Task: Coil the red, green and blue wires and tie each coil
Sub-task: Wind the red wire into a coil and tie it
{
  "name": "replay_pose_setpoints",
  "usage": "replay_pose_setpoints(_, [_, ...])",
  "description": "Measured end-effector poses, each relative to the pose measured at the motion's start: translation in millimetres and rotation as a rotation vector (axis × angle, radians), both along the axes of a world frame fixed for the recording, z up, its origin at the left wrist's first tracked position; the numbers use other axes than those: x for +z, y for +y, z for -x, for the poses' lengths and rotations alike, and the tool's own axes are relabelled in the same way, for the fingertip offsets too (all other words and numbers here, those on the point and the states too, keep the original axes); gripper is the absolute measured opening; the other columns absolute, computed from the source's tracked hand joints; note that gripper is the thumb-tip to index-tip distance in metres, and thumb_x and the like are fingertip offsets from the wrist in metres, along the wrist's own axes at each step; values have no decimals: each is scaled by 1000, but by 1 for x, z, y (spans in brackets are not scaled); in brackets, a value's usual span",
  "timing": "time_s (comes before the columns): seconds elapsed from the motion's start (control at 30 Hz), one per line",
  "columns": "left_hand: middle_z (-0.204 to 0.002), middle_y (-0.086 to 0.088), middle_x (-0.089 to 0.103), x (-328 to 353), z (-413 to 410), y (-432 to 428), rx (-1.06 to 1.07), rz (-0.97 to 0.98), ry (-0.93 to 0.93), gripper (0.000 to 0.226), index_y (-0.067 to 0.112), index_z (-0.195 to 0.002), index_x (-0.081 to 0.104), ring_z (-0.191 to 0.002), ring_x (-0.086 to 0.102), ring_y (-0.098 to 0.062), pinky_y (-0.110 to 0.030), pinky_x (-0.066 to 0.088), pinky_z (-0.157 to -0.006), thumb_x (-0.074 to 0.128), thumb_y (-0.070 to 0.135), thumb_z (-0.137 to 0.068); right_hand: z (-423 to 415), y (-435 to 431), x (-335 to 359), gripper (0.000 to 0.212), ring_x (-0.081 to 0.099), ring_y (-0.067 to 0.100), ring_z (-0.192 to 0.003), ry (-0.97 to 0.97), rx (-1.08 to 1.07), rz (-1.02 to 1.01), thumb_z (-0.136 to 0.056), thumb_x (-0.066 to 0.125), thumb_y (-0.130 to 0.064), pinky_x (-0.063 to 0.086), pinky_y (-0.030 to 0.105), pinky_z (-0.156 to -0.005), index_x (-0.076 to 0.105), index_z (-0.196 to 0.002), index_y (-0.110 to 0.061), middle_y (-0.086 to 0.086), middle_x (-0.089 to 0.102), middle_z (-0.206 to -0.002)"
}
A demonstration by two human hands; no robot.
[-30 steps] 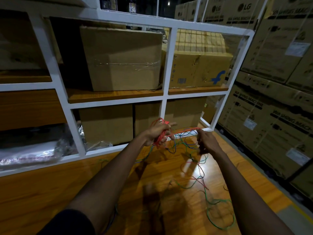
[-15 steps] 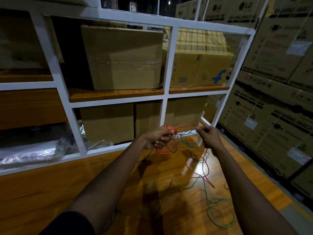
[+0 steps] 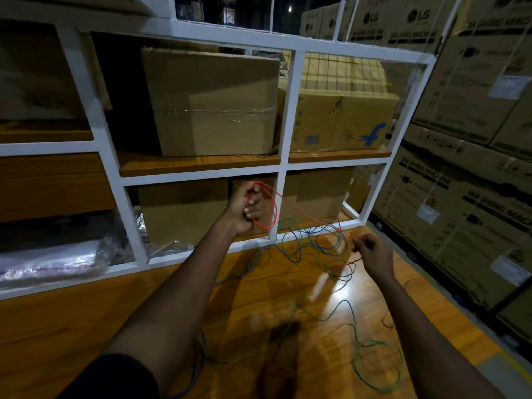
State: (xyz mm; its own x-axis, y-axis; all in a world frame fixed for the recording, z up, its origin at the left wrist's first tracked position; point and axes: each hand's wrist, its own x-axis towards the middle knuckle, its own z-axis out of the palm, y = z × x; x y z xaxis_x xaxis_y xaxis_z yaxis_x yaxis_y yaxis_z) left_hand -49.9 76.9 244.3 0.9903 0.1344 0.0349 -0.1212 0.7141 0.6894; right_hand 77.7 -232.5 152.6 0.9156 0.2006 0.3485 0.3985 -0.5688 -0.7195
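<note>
My left hand (image 3: pixel 247 208) is raised in front of the shelf frame and grips a small coil of red wire (image 3: pixel 270 208), with loops hanging out to its right. A red strand runs from the coil down to the right toward my right hand (image 3: pixel 372 256), which pinches it low over the wooden table (image 3: pixel 86 326). Between the hands lies a loose tangle of blue wire (image 3: pixel 319 240). Green wire (image 3: pixel 377 367) trails in open loops across the table to the near right.
A white shelf frame (image 3: pixel 283 165) stands right behind the table, holding cardboard boxes (image 3: pixel 213 102). Plastic-wrapped goods (image 3: pixel 51 260) lie on the low left shelf. Stacked appliance cartons (image 3: pixel 460 174) wall off the right side past the table's edge.
My left hand has lifted up and left with the red coil. My right hand has dropped and moved right, drawing the red strand out between them.
</note>
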Motion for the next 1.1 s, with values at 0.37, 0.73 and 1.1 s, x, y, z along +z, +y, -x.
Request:
replay_pose_setpoints(0.37, [-142,-20,47,6,-9,-26,-8,73,-7,43,34,-143,39,-109,63,-37,-39,59,-63,30,28,-101,21,31,19,41,62,21,-97,-97,391,418,-94,35,-46,46,36,-78,70,-113,-34,2,71,-109])
replay_pose_setpoints(0.73, [-159,-12,13,0,-14,-52,-103,-267,85,49,60,-142,5,-136,27,-51,-68,47,-75,20,31,-104,56,59,68,20,55,2,-60,-158,508,-38,-78,66,-8,38,19,-55,79,-89,-19,-8,64,-67])
replay_pose_setpoints(1.1, [-118,-21,57,-2,-6,-54,-214,-610,165,53,50,-146,7,-54,57,-13,-21,47,-41,25,24,-105,38,47,71,15,47,12,-53,18,178,-100,-77,74,-14,37,28,-57,65,-66,-17,-4,51,-54])
